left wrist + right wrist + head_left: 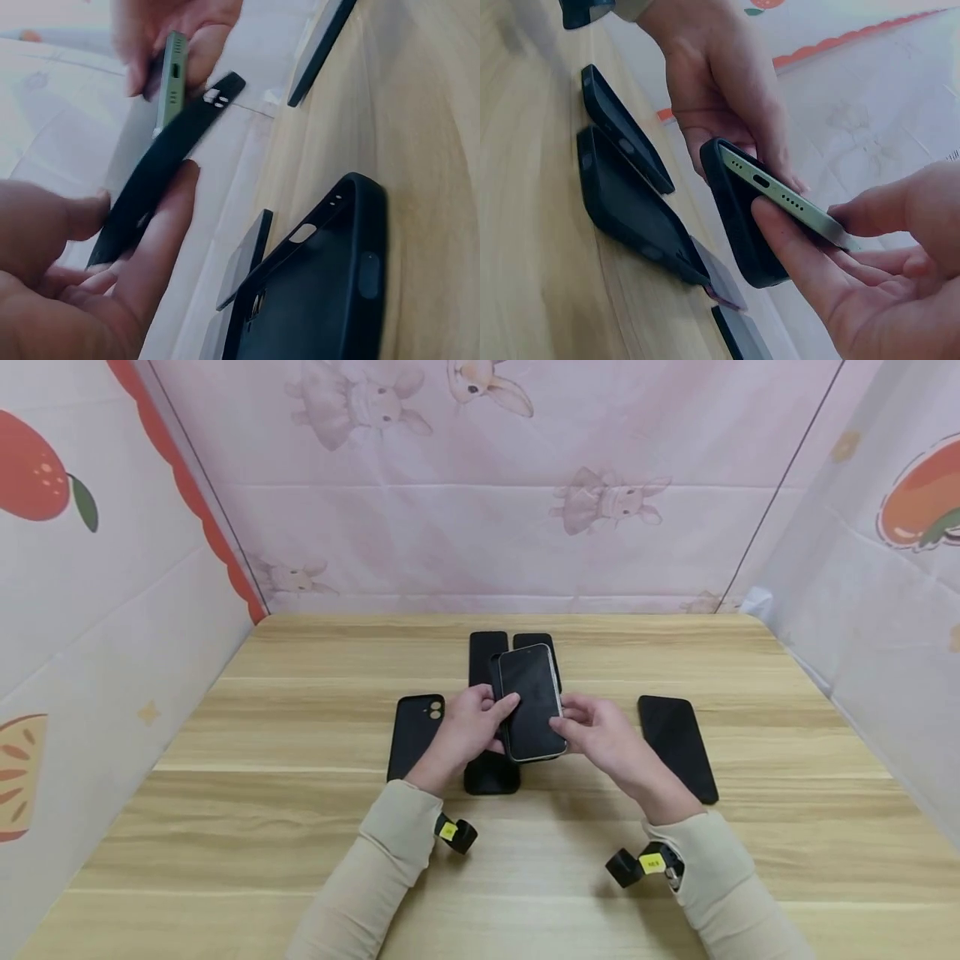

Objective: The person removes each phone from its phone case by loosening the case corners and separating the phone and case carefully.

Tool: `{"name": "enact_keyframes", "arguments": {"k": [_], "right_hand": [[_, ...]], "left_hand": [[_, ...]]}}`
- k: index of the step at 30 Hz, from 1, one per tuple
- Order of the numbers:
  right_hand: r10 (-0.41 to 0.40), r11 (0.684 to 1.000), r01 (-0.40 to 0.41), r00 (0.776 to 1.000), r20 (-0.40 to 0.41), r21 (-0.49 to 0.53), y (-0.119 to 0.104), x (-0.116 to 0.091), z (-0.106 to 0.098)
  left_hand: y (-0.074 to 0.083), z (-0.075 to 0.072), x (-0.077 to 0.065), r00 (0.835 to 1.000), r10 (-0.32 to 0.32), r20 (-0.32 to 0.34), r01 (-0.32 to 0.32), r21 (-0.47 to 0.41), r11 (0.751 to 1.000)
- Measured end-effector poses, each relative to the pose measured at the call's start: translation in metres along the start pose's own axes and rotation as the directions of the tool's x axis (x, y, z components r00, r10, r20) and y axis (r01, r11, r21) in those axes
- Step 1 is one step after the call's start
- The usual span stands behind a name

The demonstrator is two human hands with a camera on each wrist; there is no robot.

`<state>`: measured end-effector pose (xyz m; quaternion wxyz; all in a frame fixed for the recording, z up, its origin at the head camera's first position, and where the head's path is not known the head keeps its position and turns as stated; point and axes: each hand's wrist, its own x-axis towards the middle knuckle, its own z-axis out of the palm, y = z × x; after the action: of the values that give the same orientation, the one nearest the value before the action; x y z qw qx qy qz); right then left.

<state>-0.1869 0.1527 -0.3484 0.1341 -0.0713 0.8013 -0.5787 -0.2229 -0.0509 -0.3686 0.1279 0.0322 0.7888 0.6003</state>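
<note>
Above the middle of the table, my right hand (603,735) pinches a phone (534,706) with a dark screen and pale green metal edges. My left hand (467,725) grips a black phone case (154,176) between thumb and fingers. The phone sits partly over the case at a slant, its left side against the case and its right side standing out in the right wrist view. Its charging port (761,181) faces that camera. One right finger reaches between phone and case.
Below the hands lies another black case (492,777), hollow side up. A case with camera holes (411,731) lies to the left. At the back are two dark phone-shaped slabs, one left (487,652) and one right (534,639). Another dark slab (678,747) lies on the right.
</note>
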Motion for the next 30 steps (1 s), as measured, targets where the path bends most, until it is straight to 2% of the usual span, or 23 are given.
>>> {"name": "enact_keyframes", "arguments": {"k": [4, 7, 12, 18, 23, 30], "right_hand": [[-0.029, 0.999, 0.029, 1.000, -0.006, 0.024, 0.006, 0.001, -0.008], [-0.032, 0.999, 0.032, 0.999, -0.016, 0.005, 0.010, 0.000, -0.014], [-0.021, 0.999, 0.020, 0.999, -0.040, -0.038, 0.012, -0.002, -0.025], [0.013, 0.997, -0.018, 0.998, -0.069, -0.081, 0.014, -0.001, -0.040], [0.043, 0.996, -0.050, 0.994, -0.102, -0.069, 0.016, 0.004, -0.051], [0.029, 0.996, -0.043, 0.986, -0.162, -0.084, 0.021, 0.021, -0.066]], "left_hand": [[0.002, 0.002, 0.001, 0.995, -0.002, 0.104, 0.008, -0.055, 0.998], [0.002, 0.004, 0.002, 0.990, 0.004, 0.141, 0.006, -0.072, 0.997], [0.003, 0.004, 0.006, 0.990, 0.016, 0.138, -0.008, -0.063, 0.998], [0.006, 0.005, 0.009, 0.995, -0.031, 0.095, 0.033, -0.026, 0.999], [0.008, 0.006, 0.008, 0.993, -0.046, 0.108, 0.041, 0.043, 0.998], [0.006, 0.010, 0.007, 0.988, -0.047, 0.146, 0.029, 0.123, 0.992]]}}
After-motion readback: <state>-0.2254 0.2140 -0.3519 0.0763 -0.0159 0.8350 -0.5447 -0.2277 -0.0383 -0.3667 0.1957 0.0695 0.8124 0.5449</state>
